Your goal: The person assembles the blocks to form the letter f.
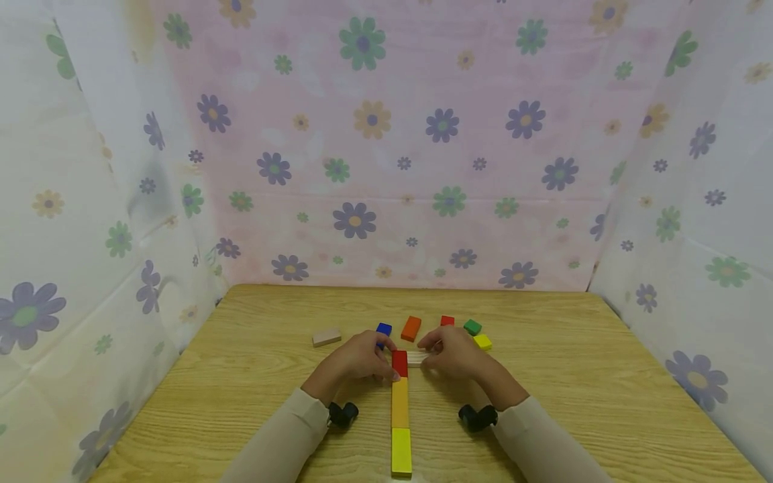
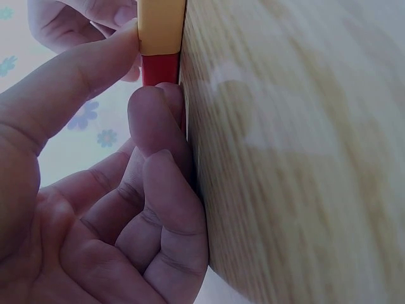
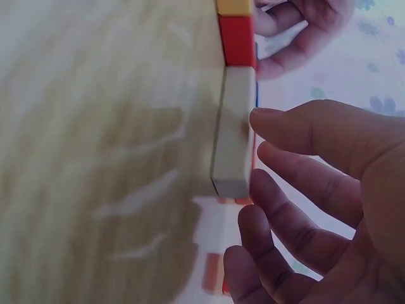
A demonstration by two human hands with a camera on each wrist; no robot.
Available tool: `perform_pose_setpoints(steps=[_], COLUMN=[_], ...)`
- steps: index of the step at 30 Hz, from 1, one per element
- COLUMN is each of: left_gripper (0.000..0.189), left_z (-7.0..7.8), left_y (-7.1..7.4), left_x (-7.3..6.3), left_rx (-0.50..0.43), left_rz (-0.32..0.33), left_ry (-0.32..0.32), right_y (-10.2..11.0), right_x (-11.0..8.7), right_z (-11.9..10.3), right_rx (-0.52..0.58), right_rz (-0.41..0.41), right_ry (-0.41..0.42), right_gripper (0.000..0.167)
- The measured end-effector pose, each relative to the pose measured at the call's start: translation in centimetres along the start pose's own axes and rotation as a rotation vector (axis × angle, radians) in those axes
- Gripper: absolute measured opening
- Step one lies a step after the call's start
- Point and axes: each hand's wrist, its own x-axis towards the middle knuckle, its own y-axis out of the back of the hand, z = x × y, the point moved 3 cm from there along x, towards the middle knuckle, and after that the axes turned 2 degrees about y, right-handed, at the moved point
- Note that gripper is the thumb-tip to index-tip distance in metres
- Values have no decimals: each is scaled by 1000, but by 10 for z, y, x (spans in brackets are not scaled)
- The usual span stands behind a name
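Left grip [image 1: 362, 357] curled on the near red block [image 1: 400, 363], right grip [image 1: 457, 353] curled round the pale block [image 1: 414, 359] against its right side

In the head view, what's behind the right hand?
Just beyond the right hand lie a red block, a green block and a yellow block. The hand covers the red one's near end; anything else it covers can't be seen.

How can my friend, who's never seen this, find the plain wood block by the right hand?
On the wooden table, find the yellow block, orange block and red block lined up, red farthest. Just right of the red block, by the right hand, lies a pale, unpainted block. The other pale block lies alone past the left hand; this one sits beside red.
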Motion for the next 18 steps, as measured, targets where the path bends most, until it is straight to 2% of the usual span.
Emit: perform_pose_setpoints(steps=[6, 11, 18], left_gripper=[49, 50, 51], left_z=[1, 0, 1], left_y=[0, 0, 0], left_x=[0, 0, 0], left_rx=[-4, -2, -1], left_rz=[-1, 3, 4], left_ry=[2, 8, 6], right_y=[11, 18, 18], right_x=[0, 1, 3], right_z=[13, 23, 29], right_rx=[50, 64, 81], right_rz=[-29, -72, -118], right_ry=[-15, 32, 74], right_gripper=[29, 32, 26])
